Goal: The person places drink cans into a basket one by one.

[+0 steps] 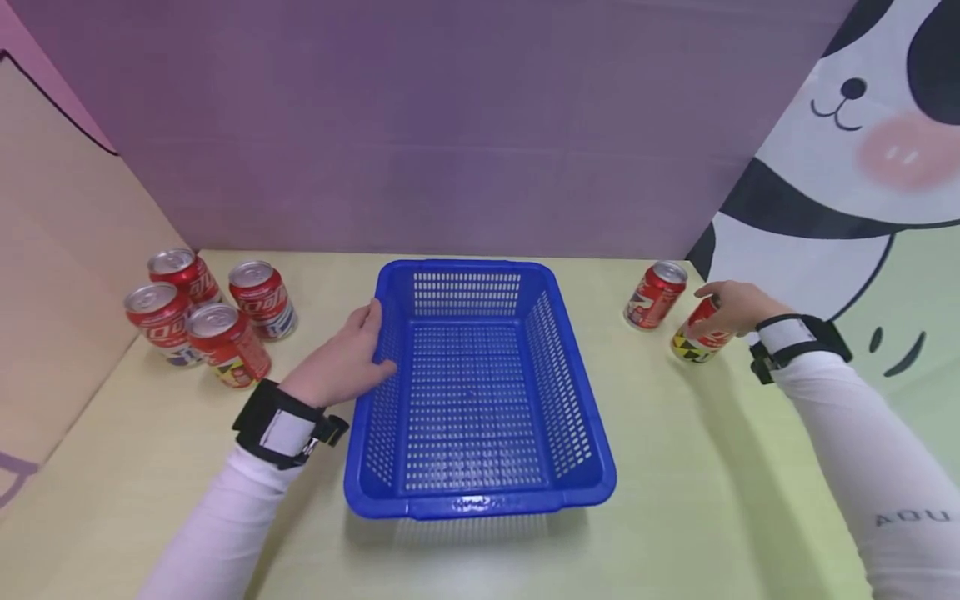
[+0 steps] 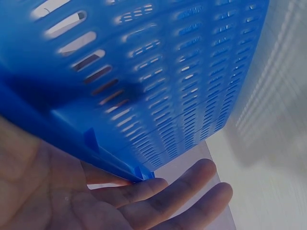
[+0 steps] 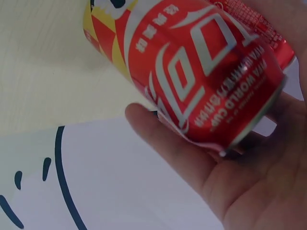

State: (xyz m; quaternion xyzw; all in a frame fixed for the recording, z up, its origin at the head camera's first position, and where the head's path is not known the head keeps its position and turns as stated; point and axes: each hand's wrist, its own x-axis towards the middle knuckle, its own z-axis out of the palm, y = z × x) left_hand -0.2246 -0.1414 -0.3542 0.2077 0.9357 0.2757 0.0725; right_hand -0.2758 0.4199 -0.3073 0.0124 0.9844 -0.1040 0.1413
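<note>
A blue perforated plastic basket [image 1: 480, 505] stands in the middle of the table in the head view, nothing inside it. My left hand [image 1: 341, 358] rests at its left rim, thumb over the edge; in the left wrist view the fingers [image 2: 168, 191] extend fairly straight along the outside. At the right, my right hand [image 1: 738, 308] holds a red soda can [image 1: 697, 342] with a yellow-and-black patterned lower part. The right wrist view shows this can [image 3: 192, 72] between thumb and fingers. Another red soda can [image 1: 655, 296] stands upright just left of it.
Several red soda cans [image 1: 258, 300] stand grouped at the table's left, near the left wall. A purple backdrop [image 1: 465, 125] rises behind the table [image 1: 645, 500]. A panda-print panel [image 1: 847, 167] borders the right side, close to the right hand.
</note>
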